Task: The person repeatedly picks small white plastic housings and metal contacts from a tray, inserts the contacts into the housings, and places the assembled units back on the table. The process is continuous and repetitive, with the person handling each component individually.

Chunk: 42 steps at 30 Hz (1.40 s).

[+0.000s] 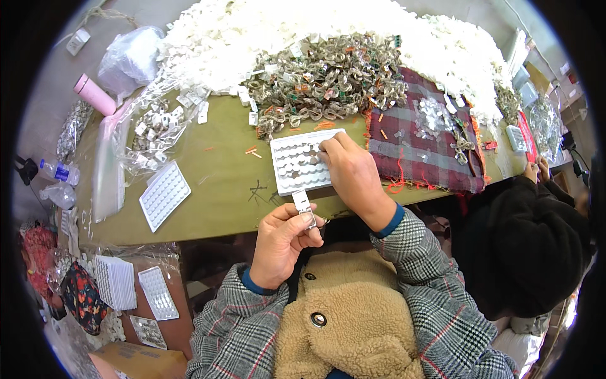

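Note:
My left hand [278, 243] pinches a small white plastic casing [302, 201] upright between thumb and fingers, near the table's front edge. A grey, shiny part shows at its lower end, by my thumb. Just beyond it, a white tray [285, 187] with rows of round pockets lies on the table. Over the tray's right side, my right hand [355, 174] has its thumb and fingertips drawn together at the pockets. What those fingertips hold, if anything, is too small to make out. Some pockets contain small grey or clear pieces.
Behind the tray rise a heap of coiled strips with small boards [334, 76] and a large pile of white casings [221, 38]. A plaid cloth [416, 136] lies right. At left are another pocketed tray [165, 196], a plastic bag of parts [154, 129] and a pink bottle [95, 95]. Another person [517, 246] sits right.

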### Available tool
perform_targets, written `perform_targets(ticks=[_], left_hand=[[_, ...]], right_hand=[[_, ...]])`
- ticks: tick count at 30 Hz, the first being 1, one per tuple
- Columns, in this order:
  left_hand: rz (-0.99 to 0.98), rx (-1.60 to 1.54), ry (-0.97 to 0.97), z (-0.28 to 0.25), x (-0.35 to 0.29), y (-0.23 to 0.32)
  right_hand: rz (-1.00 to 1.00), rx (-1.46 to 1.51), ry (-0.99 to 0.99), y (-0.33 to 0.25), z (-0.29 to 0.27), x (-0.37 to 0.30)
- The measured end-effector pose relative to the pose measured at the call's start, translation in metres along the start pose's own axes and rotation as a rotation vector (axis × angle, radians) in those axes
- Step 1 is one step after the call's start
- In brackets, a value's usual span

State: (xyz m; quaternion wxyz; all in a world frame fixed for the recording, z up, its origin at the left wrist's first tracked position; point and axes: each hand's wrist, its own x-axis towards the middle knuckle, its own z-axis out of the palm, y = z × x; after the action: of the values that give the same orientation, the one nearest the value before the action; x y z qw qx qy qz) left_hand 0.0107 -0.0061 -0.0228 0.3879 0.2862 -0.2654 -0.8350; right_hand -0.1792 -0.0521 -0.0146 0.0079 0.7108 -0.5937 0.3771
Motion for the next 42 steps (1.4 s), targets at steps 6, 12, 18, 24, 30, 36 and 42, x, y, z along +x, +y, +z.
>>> perform_targets(ticks=[6, 12, 18, 24, 30, 36, 42], left_hand=[[-0.061, -0.053, -0.019, 0.003, 0.001, 0.002], [-0.033, -0.052, -0.062, 0.004, -0.002, -0.008], [0.016, -0.012, -0.013, 0.007, -0.007, -0.021], [-0.042, -0.043, -0.050, 0.010, -0.010, -0.030], [0.007, -0.074, -0.008, 0.019, -0.011, -0.033], [0.003, 0.024, -0.004, 0.028, -0.010, -0.028], [-0.092, 0.218, -0.070, 0.024, -0.017, -0.020]], right_hand=[[0.245, 0.560, -0.115, -0.032, -0.043, -0.035], [0.090, 0.552, -0.090, -0.042, -0.041, -0.054], [0.059, 0.452, -0.053, -0.040, -0.039, -0.070], [-0.014, 0.607, -0.310, -0.018, -0.052, -0.064], [-0.161, 0.581, -0.084, -0.023, -0.052, -0.081], [-0.150, 0.615, 0.016, -0.018, -0.054, -0.095], [0.555, 1.154, -0.126, -0.023, -0.061, -0.089]])
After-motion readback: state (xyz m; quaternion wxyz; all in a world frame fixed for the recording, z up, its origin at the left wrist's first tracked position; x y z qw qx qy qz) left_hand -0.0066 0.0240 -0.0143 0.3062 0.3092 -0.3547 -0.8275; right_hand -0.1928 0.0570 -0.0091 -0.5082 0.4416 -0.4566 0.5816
